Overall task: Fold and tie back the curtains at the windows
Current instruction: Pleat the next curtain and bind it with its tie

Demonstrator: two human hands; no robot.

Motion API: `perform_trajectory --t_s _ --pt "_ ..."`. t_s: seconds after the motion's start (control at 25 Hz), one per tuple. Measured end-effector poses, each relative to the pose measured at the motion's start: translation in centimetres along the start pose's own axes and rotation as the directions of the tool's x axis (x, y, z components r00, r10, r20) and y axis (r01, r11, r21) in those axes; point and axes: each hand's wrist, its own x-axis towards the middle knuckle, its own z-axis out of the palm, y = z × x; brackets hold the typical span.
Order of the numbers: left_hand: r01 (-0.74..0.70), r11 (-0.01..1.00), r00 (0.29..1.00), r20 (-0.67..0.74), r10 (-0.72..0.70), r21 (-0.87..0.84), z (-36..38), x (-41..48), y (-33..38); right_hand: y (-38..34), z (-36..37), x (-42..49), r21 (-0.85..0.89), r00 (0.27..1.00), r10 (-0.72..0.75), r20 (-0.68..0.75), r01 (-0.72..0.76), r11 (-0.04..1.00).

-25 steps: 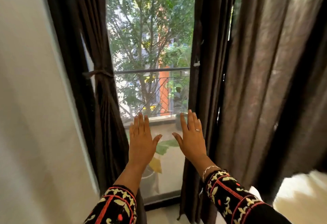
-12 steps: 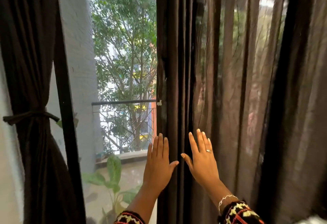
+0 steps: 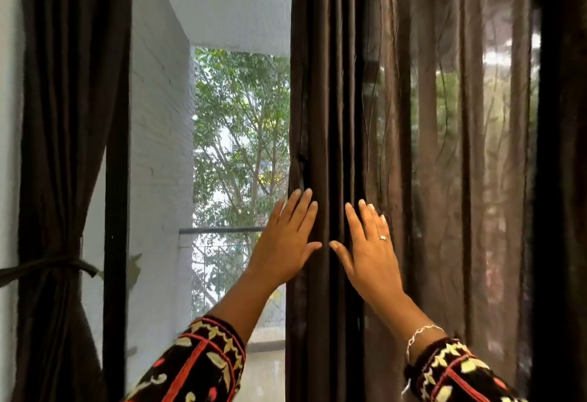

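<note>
Both hands were spread flat with fingers straight, and neither was closed on anything. The left hand (image 3: 286, 243) was raised at the inner edge of the loose curtain (image 3: 327, 90). The right hand (image 3: 370, 251) was just beside it over the bunched folds, and the two thumbs pointed toward each other. Whether the palms pressed the cloth or hovered just short of it could not be told.

That curtain hung full length on the right of the window, with dense pleats near the hands and thinner, see-through cloth further right. On the far left the other curtain (image 3: 70, 116) was already gathered and cinched by its tie (image 3: 57, 266) beside the dark window frame (image 3: 116, 179).

The step in hand looked like the start of gathering the right curtain. To do it well, the left hand should probably take the free edge. The right hand should then sweep the spread cloth in from the far side in even pleats, so that no loose panel is left outside the bundle. The bundle would best be gripped at the height of the tie on the other curtain, so the pair match. No tie for this side was in view.
</note>
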Motion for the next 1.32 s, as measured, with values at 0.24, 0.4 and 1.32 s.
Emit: perform_trajectory --t_s 0.24,0.4,1.32 --pt "-0.019 0.997 0.991 -0.130 0.028 0.070 1.3 8.3 -6.5 -0.6 0.7 10.6 0.016 0.979 -0.115 -0.166 0.119 0.993" --pt "-0.062 0.992 0.979 -0.189 0.082 0.105 2.4 13.2 -9.8 -1.0 0.5 17.0 0.031 0.948 -0.154 -0.280 0.170 0.985" --pt "0.266 0.731 0.936 -0.350 -0.040 0.628 -9.0 17.5 -32.8 -1.2 1.5 29.9 0.359 0.781 -0.060 -0.622 0.352 0.864"
